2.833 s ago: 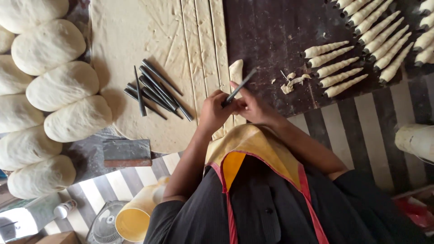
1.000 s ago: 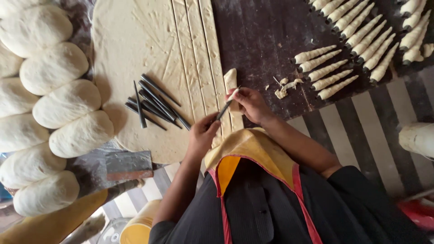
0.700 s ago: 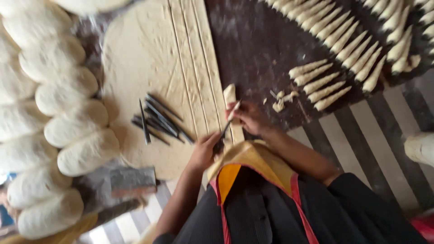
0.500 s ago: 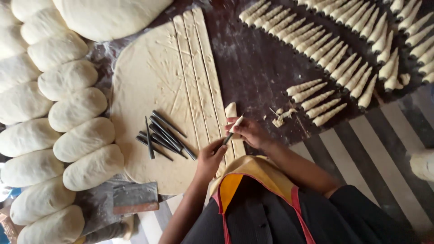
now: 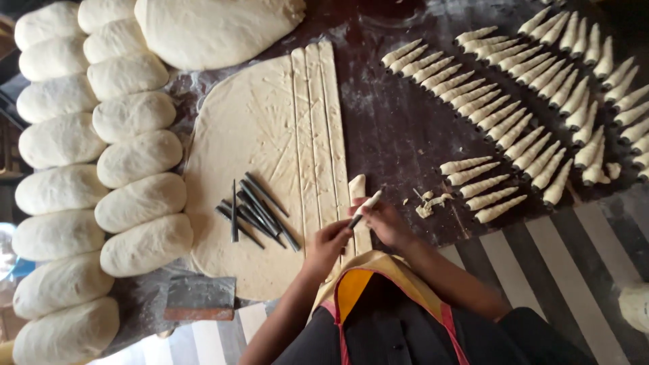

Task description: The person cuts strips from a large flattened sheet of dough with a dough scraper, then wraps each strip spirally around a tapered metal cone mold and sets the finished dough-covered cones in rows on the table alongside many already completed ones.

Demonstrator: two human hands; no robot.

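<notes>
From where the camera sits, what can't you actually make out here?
Head view only:
- How far the dough strip is wound onto the cone mould: the right hand and left hand cover it.
- The finished cone rows: cut off by the right and top edges, so no full count.
- The dough loaves: left edge cuts them.
- The scraper: lower part in shadow.

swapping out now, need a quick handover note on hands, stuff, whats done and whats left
Left hand and right hand together hold a dark cone mould with a dough strip going onto it.
Spare moulds lie on the rolled sheet, beside three cut strips.
Done: rows of wrapped cones on the right.
Left: the strips, spare moulds, dough loaves.
</notes>
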